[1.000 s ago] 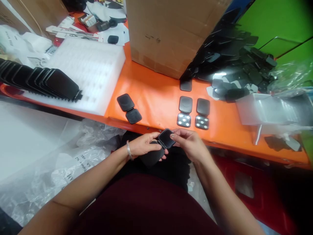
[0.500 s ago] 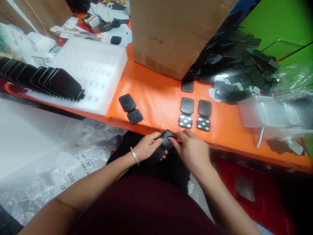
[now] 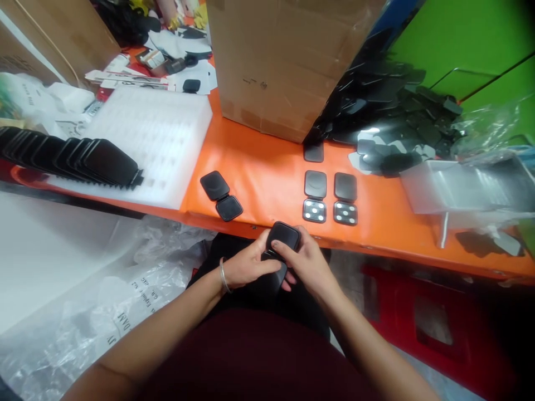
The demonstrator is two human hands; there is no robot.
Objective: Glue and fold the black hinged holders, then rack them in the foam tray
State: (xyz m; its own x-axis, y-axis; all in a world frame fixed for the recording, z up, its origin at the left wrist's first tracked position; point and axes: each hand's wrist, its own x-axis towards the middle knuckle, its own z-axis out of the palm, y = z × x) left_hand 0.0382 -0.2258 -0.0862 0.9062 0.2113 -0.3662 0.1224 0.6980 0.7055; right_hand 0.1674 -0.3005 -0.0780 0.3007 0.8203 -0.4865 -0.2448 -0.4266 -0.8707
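Observation:
Between my hands, just off the table's front edge, is a black hinged compact case [image 3: 283, 236], its two square halves opened out. My left hand [image 3: 251, 260] grips it around the hinge and lower half, thumb across the front. My right hand [image 3: 307, 256] holds the upper half from the right, with the thumb pressed on its face. On the table ahead lie two opened cases with white dots on their lower halves, a left one [image 3: 315, 210] and a right one [image 3: 345, 213]. Another opened black case [image 3: 221, 195], without dots, lies at the left.
White foam block [image 3: 167, 128] at left carries a row of black cases [image 3: 106, 161]. A cardboard box [image 3: 288, 67] stands at the back. Black parts [image 3: 376, 100] are heaped at right, near a translucent plastic bin [image 3: 434, 189]. A red stool [image 3: 455, 328] is below the orange table [image 3: 259, 167].
My right thumb has moved from the upper half's right edge onto its face, and the right hand has closed in around the case. The whole view has shifted slightly.

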